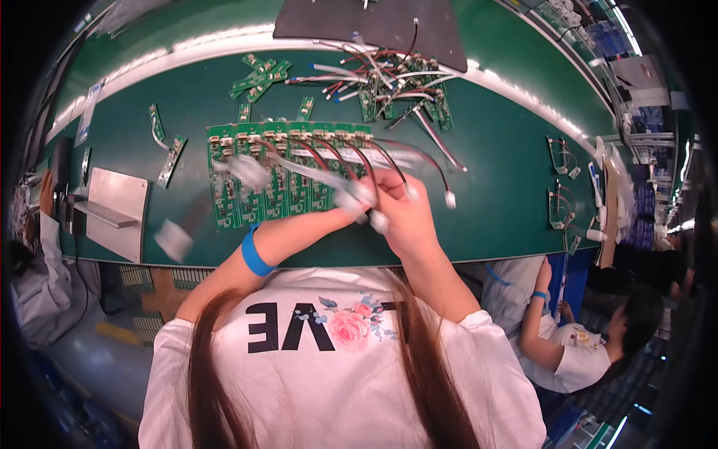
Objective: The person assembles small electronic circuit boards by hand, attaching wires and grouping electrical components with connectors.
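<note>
In front of me on the green table lies a green circuit board panel (247, 191) made of several joined strips, with white connectors along its far edge. Red, black and white wire cables (318, 159) run from those connectors toward my hands. My left hand (353, 212), a blue band on its wrist, is closed at the cables over the panel's near right part; its fingertips are blurred. My right hand (407, 213) is closed beside it, pinching the cables. White blurs cover some fingertips. One cable's white plug (450, 199) hangs free right of my right hand.
A tangled pile of cabled small boards (389, 86) lies at the back, with loose small boards (259, 77) left of it. Two cabled boards (173, 161) lie left of the panel. A pale metal plate (112, 213) stands far left. Co-workers (576, 337) sit on both sides.
</note>
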A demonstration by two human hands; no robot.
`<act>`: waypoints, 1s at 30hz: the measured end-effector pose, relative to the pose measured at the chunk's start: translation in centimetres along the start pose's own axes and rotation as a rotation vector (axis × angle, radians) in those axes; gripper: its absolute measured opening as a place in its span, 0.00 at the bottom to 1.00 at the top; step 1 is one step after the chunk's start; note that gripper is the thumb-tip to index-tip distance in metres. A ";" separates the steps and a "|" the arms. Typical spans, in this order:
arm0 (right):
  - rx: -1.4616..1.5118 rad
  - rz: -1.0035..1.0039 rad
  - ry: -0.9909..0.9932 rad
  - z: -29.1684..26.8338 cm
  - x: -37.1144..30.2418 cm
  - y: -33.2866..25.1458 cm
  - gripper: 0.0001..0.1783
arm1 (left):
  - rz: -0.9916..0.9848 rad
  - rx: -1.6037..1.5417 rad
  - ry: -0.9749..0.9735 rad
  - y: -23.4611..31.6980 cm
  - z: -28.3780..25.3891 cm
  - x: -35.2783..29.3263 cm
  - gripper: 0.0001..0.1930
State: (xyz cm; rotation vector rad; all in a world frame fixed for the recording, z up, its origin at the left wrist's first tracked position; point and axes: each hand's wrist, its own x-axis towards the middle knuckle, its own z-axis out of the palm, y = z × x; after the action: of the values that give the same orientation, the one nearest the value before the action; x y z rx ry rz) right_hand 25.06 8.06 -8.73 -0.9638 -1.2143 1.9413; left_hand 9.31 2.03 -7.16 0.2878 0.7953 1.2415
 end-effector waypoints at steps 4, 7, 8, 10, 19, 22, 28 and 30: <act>0.064 -0.075 0.130 1.7 -1.2 -0.6 0.09 | 0.036 0.669 0.111 0.1 -0.3 -0.6 0.13; 0.099 -0.009 0.142 1.9 -1.5 -0.5 0.08 | 0.284 0.299 0.070 -1.9 -1.8 -0.1 0.09; 0.129 -0.016 0.133 1.6 -1.6 -0.2 0.08 | 0.279 0.298 0.071 -1.6 -1.6 0.1 0.09; 0.154 0.111 0.056 1.2 -1.0 -0.8 0.07 | 0.239 0.274 0.067 -0.6 -0.9 0.1 0.09; 0.287 0.220 -0.200 0.1 -1.0 -0.5 0.09 | 0.052 0.080 0.047 0.3 -0.3 -1.1 0.09; 0.475 0.200 -0.304 1.4 -1.0 -1.9 0.10 | -0.053 -0.192 -0.022 -1.1 -2.1 -0.9 0.08; 0.211 -0.110 -0.022 -3.8 4.2 -5.3 0.10 | 0.139 -0.082 0.034 -0.2 -0.3 0.0 0.10; -0.458 -0.246 0.376 -3.9 5.6 -6.6 0.14 | 0.268 0.152 -0.097 0.3 0.3 0.7 0.12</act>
State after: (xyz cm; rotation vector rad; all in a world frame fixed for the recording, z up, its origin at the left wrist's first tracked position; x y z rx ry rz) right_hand 26.35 16.77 -5.17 -1.2699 -1.4938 1.2425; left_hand 9.37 2.83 -7.03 0.5896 0.7860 1.4079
